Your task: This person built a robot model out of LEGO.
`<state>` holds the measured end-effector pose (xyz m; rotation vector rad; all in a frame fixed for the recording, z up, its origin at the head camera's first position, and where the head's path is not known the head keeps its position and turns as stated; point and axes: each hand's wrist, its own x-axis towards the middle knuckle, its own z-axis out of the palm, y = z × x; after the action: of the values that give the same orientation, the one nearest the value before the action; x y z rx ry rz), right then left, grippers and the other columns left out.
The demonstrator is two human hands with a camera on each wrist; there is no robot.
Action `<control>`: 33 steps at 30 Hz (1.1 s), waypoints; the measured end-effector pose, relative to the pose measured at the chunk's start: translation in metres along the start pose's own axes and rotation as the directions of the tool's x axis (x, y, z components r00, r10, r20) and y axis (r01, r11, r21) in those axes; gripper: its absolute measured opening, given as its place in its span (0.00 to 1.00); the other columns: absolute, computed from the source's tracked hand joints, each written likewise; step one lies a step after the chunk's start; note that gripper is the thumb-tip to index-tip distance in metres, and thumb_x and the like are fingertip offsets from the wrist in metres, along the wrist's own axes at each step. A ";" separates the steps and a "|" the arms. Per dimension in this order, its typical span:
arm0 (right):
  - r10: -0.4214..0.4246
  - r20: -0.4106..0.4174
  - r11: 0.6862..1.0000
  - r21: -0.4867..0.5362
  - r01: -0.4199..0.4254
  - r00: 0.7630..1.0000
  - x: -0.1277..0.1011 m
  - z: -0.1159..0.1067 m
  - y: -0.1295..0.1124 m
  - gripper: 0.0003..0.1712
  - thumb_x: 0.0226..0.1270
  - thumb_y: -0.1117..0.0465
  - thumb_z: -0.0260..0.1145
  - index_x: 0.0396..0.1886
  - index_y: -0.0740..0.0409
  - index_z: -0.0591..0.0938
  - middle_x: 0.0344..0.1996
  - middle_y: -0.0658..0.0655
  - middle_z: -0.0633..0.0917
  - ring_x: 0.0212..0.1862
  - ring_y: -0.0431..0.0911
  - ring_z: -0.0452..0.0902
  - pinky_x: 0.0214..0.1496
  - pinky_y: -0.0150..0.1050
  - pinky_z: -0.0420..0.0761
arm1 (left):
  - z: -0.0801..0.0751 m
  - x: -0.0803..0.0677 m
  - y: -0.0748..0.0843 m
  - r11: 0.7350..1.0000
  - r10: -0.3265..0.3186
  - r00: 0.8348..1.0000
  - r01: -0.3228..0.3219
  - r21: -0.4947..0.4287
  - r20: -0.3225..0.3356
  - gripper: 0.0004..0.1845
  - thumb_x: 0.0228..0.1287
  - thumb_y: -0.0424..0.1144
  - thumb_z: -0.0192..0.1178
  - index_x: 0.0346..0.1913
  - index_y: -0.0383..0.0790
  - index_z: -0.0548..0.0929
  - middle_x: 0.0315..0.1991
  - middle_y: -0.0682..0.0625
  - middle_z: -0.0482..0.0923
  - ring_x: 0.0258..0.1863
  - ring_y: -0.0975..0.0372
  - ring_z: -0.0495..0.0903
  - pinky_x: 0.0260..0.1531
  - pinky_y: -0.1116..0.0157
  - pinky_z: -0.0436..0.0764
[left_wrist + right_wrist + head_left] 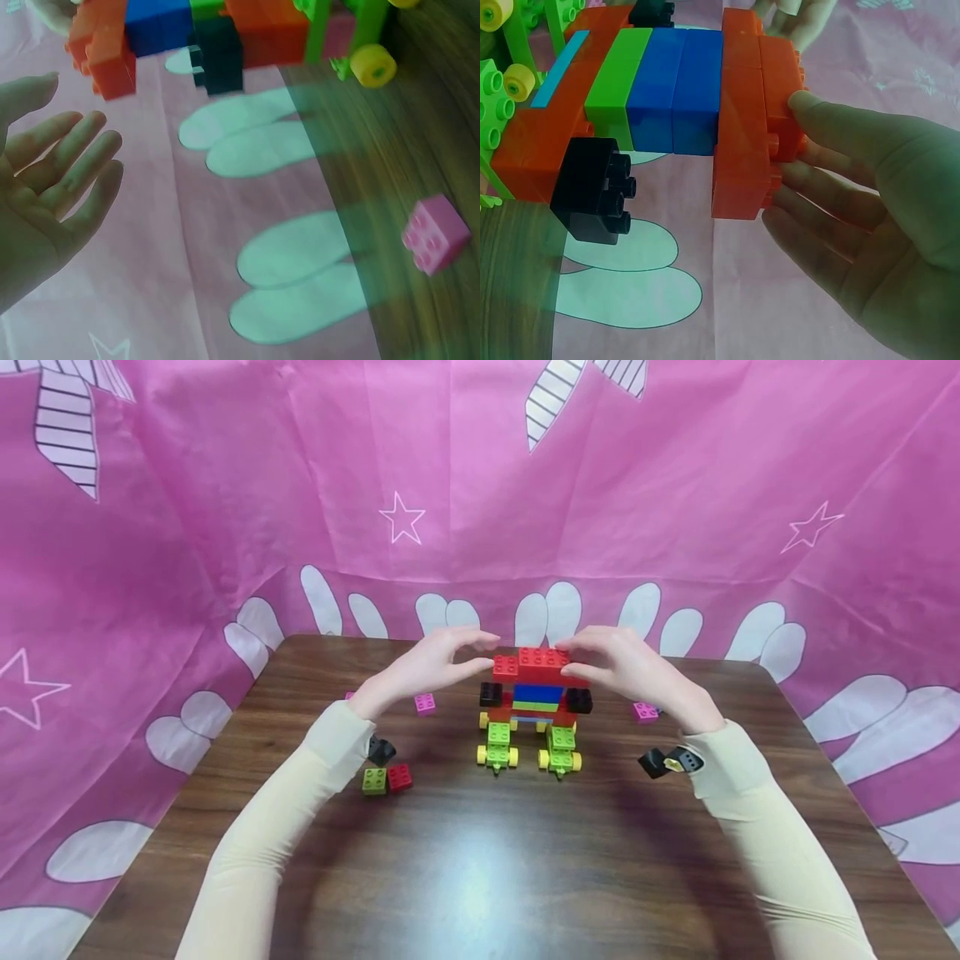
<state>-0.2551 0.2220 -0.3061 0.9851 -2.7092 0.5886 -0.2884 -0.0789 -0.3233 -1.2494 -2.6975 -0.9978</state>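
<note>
A brick figure (538, 693) stands at the table's middle: red top, blue and green layers, black side bricks, green legs on yellow wheels. My right hand (573, 660) pinches the red top brick (543, 662), fingers above and thumb at its side. The right wrist view shows the thumb (840, 127) on that red brick (742, 112) and the fingers beside it. My left hand (487, 652) reaches to the figure's left end, its thumb tip near the small red brick (505, 667). In the left wrist view the left hand (67, 172) lies loosely straight, apart from the figure (225, 30).
Loose bricks lie on the wooden table (480, 860): a pink one (425, 703) on the left, another pink one (644, 712) on the right, and a green (374, 781) and a red one (400, 777) side by side near my left forearm. Pink cloth walls surround the table.
</note>
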 end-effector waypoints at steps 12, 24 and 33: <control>-0.018 -0.007 1.000 0.007 0.018 1.000 0.000 -0.001 0.002 0.21 0.63 0.58 0.72 0.55 0.58 0.84 0.47 0.58 0.88 0.52 0.52 0.83 0.56 0.52 0.82 | -0.006 -0.033 -0.039 0.992 -0.127 0.992 0.127 -0.005 -0.007 0.23 0.69 0.43 0.61 0.62 0.37 0.78 0.59 0.43 0.82 0.63 0.53 0.78 0.65 0.54 0.76; -0.009 0.007 1.000 0.000 0.009 1.000 0.000 -0.001 0.002 0.21 0.63 0.58 0.72 0.56 0.58 0.84 0.48 0.58 0.88 0.52 0.52 0.83 0.56 0.52 0.82 | 0.014 -0.059 -0.097 0.969 -0.233 0.969 0.224 0.107 0.083 0.22 0.66 0.38 0.63 0.57 0.27 0.80 0.56 0.35 0.82 0.59 0.47 0.80 0.63 0.49 0.76; -0.024 0.000 1.000 -0.010 0.024 1.000 0.001 -0.001 0.001 0.21 0.64 0.58 0.71 0.55 0.58 0.84 0.47 0.57 0.89 0.51 0.51 0.84 0.55 0.51 0.82 | 0.027 -0.062 -0.110 0.938 -0.306 0.941 0.273 0.216 0.142 0.24 0.63 0.41 0.67 0.58 0.28 0.80 0.55 0.37 0.83 0.57 0.48 0.82 0.60 0.49 0.79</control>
<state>-0.2563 0.2223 -0.3053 1.0133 -2.6941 0.5700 -0.3147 -0.1595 -0.4213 -0.9643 -3.0923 -0.6429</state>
